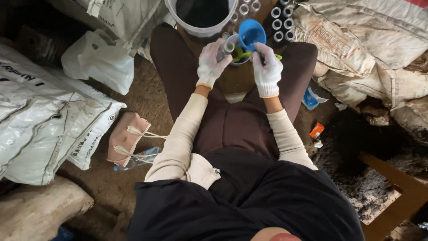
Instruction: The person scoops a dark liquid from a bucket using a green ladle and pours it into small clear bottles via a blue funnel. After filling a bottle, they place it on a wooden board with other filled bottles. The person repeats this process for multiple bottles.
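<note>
Draping lap: dark cloth (249,201). Gripping small clear tube (224,49): white-gloved left hand (211,64). Closing around thin tool beside blue plastic funnel (251,32): white-gloved right hand (267,67).

Views: one only, the head camera; no second view to share ground with.
Position: worn on the person's head, above the seated body.
Direction: looks steeply down and forward, over the chest and lap (232,125) to the floor (147,93).
Distance: chest fills the lower edge, very near; both gloved hands lie further off, in the upper middle.
Framing: sacks (40,120) at left and right edges; bucket (200,18) cut by the top edge.
</note>
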